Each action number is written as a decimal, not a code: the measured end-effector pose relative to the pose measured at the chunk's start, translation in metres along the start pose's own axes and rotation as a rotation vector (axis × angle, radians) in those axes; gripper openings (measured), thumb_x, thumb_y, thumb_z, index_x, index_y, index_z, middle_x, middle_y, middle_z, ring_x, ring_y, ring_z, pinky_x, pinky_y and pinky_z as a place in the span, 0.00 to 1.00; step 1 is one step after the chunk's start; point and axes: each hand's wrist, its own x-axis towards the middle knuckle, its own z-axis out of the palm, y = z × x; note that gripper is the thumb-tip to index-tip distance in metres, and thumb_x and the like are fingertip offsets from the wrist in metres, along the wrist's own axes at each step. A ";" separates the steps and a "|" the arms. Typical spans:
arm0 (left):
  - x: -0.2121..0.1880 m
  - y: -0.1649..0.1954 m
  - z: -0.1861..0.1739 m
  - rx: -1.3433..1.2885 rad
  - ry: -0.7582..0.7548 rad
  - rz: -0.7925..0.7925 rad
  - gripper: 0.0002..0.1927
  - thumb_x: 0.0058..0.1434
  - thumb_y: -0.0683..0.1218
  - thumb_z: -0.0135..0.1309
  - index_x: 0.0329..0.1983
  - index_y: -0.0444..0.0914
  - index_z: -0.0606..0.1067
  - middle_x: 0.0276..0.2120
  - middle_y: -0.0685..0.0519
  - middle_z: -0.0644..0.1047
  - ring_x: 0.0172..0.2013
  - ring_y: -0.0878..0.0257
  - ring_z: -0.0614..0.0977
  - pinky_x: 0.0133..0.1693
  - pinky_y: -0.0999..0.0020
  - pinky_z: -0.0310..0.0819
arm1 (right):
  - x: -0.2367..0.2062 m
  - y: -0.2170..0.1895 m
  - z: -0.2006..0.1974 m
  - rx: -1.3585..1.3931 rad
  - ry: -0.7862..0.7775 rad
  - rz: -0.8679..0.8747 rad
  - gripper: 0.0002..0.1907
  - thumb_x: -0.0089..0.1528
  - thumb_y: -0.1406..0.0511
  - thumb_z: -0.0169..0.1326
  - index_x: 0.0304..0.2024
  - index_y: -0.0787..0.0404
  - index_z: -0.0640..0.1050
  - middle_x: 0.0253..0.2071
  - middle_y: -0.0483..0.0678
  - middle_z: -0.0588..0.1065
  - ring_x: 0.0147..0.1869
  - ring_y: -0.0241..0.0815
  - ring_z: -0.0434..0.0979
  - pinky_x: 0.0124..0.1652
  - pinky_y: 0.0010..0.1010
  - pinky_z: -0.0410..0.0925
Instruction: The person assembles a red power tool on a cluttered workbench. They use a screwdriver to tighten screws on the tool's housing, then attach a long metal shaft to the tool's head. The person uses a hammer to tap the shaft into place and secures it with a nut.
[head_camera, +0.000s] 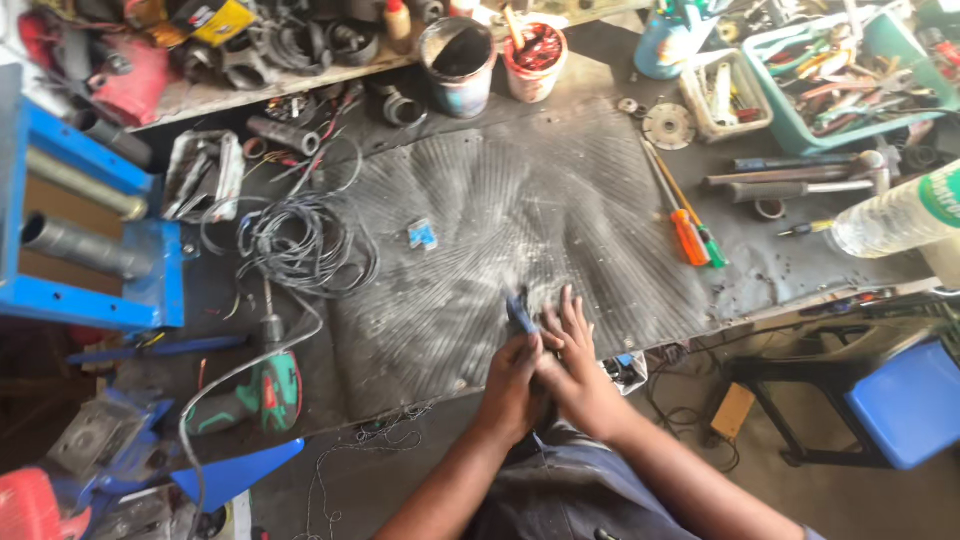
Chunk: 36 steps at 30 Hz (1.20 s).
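Note:
Both my hands meet at the near edge of a dusty black rubber mat (520, 210). My left hand (512, 385) grips a small blue object (519, 312) that sticks up past its fingers; what it is cannot be made out. My right hand (572, 360) lies against the left one with fingers spread flat on the mat. A small blue and white packet (422, 235) lies alone on the mat further out.
A green power drill (270, 385) and coiled black wire (295, 245) lie left. Orange and green screwdrivers (690, 230) lie right, near a plastic bottle (895, 215). Two tins (462, 65), a teal tool tray (850, 75) and a blue metal frame (80, 220) ring the bench. A blue stool (905, 400) stands right.

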 end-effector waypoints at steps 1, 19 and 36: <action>0.009 -0.005 0.004 0.197 0.032 0.097 0.12 0.72 0.46 0.50 0.46 0.31 0.78 0.36 0.53 0.80 0.36 0.65 0.77 0.42 0.67 0.73 | -0.005 0.003 0.001 -0.123 0.031 0.007 0.41 0.67 0.55 0.53 0.74 0.69 0.52 0.78 0.70 0.44 0.80 0.66 0.47 0.70 0.50 0.45; 0.110 -0.006 0.023 1.067 0.214 0.398 0.13 0.67 0.39 0.50 0.53 0.39 0.73 0.43 0.51 0.75 0.31 0.58 0.84 0.29 0.64 0.79 | 0.082 0.154 -0.190 -0.812 0.110 0.618 0.19 0.64 0.48 0.55 0.42 0.50 0.86 0.31 0.60 0.80 0.36 0.60 0.81 0.38 0.49 0.72; 0.110 -0.047 0.023 -0.075 0.305 0.013 0.24 0.63 0.57 0.58 0.56 0.40 0.70 0.39 0.52 0.79 0.38 0.60 0.80 0.40 0.60 0.75 | 0.132 0.113 -0.139 -0.143 -0.118 -0.579 0.26 0.53 0.63 0.60 0.52 0.66 0.73 0.50 0.61 0.73 0.49 0.64 0.75 0.44 0.51 0.69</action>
